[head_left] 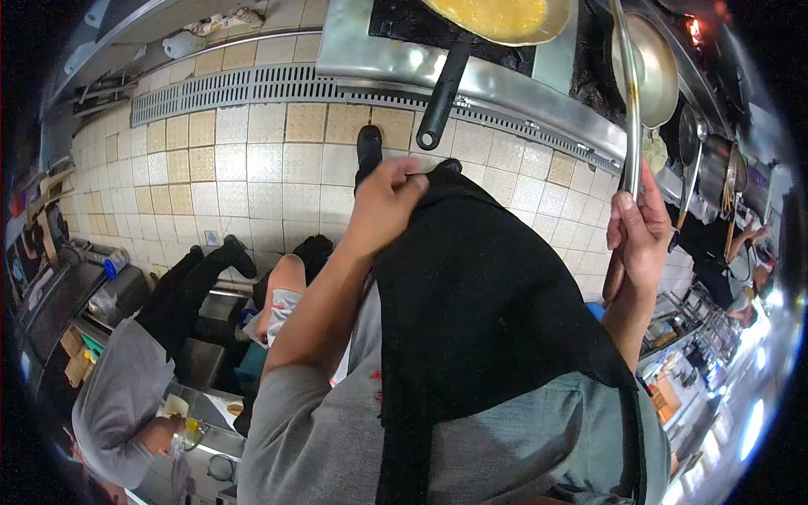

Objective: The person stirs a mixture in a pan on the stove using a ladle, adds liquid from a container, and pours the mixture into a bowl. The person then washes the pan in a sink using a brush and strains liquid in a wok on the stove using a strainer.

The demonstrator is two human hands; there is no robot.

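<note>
Fingers of my right hand are closed around a long-handled tool, its metal shaft running up out of the frame at the upper right. A wooden end pokes out below that grip; I take it for the same tool, though the fist hides the join. My left hand hangs mid-frame with its fingers loosely curled. The fingertips are blurred against something pale, so I cannot tell whether they have hold of anything.

Just above it is the tip of a black handle, seemingly untouched. That handle belongs to the pan at the top centre, partly cut off by the frame and filled with a yellow, egg-like mixture. It sits over the stove. Another pan lies at the upper right, with flames beyond.

I judge the step in hand to be minding that mixture as it cooks. The next move, to my mind, calls for a firm left grip on the black handle and the tool guided clear of both rims.

Farther out, a co-worker stands at the lower left.
</note>
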